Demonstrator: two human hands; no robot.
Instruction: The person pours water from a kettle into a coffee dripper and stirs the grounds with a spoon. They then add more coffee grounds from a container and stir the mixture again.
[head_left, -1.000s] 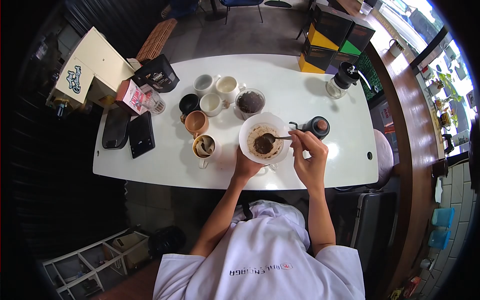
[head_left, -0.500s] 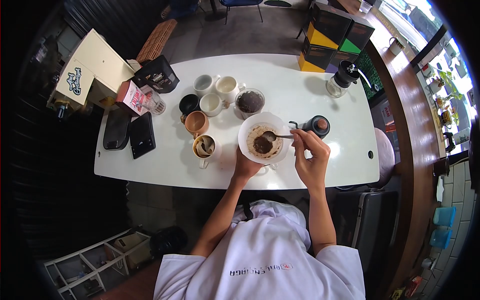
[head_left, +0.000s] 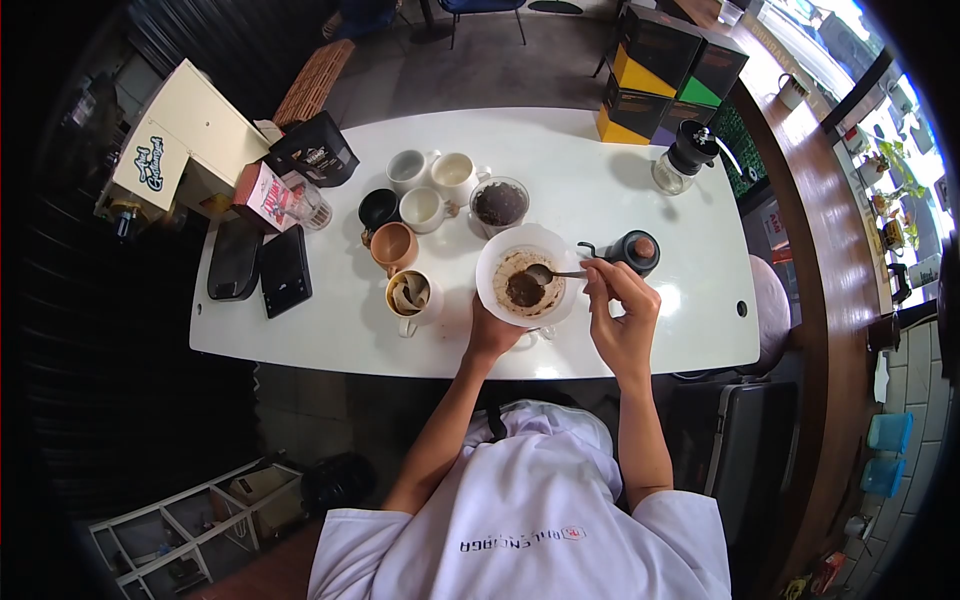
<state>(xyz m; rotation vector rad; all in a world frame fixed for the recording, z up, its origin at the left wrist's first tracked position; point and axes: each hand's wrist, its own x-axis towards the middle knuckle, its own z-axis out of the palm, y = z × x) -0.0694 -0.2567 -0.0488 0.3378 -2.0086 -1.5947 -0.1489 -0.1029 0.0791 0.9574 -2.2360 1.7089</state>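
Observation:
A white coffee dripper (head_left: 487,285) lined with a pale filter sits in front of me near the table's front edge. Wet brown coffee grounds (head_left: 524,290) lie in its bottom, with residue up the sides. My left hand (head_left: 492,328) is wrapped around the dripper's lower left side, its fingers partly hidden beneath. Between thumb and fingers, my right hand (head_left: 624,305) pinches a metal spoon (head_left: 568,273), whose bowl dips toward the grounds. Just behind the dripper stands a glass (head_left: 499,203) of dark grounds. A black kettle (head_left: 636,254) is right of the spoon.
Several cups, including an orange-brown cup (head_left: 394,245) and a cup with a used filter (head_left: 409,295), stand left. A dark scale (head_left: 285,270), pink box (head_left: 266,196) and black pouch (head_left: 314,150) lie beyond. A hand grinder (head_left: 684,160) and stacked boxes (head_left: 655,75) are right.

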